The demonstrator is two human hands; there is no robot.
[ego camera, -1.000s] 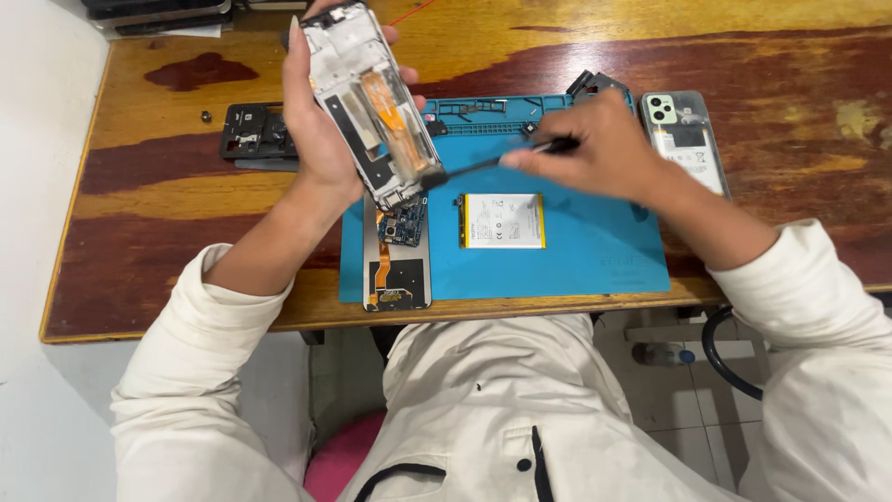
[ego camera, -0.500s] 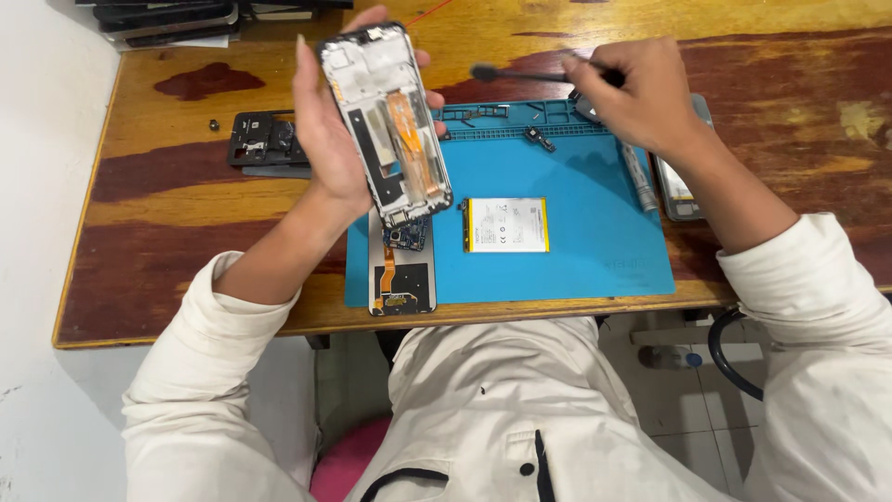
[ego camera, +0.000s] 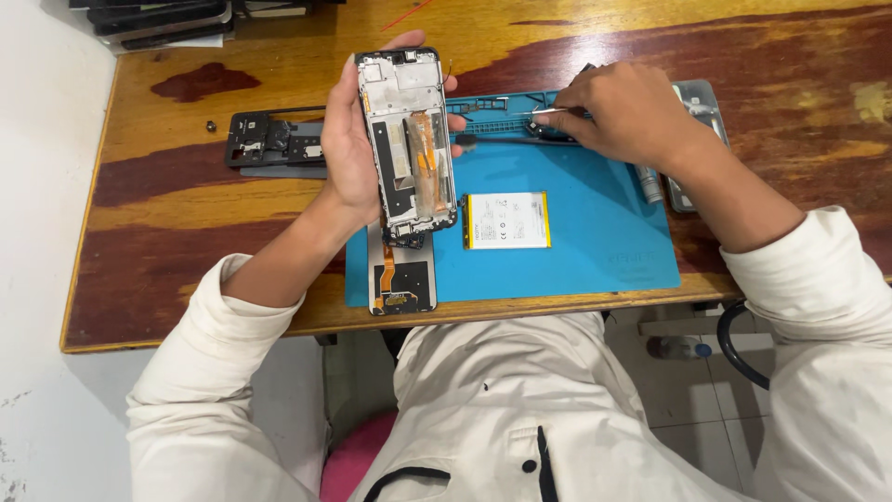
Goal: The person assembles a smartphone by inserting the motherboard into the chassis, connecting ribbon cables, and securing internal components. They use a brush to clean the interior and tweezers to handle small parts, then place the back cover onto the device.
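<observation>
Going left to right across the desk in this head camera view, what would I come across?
Black phone frame → left hand holding an opened phone → white battery on the blue mat → right hand.

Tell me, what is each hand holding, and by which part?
The left hand grips an opened phone by its long edges. The right hand pinches a thin metal tool at one end.

bright, even indoor light from above, no hard shadows. soft shadow under the left hand (ego camera: pixel 348 153) on the blue mat (ego camera: pixel 595 242). mild sheen on the varnished wooden table (ego camera: pixel 186 232), strongest top right. white sleeves and the wall at left near overexposed. centre sharp, right hand (ego camera: pixel 618 112) slightly soft. table edges slant with the wide-angle lens. floor under the table dimmer.
</observation>
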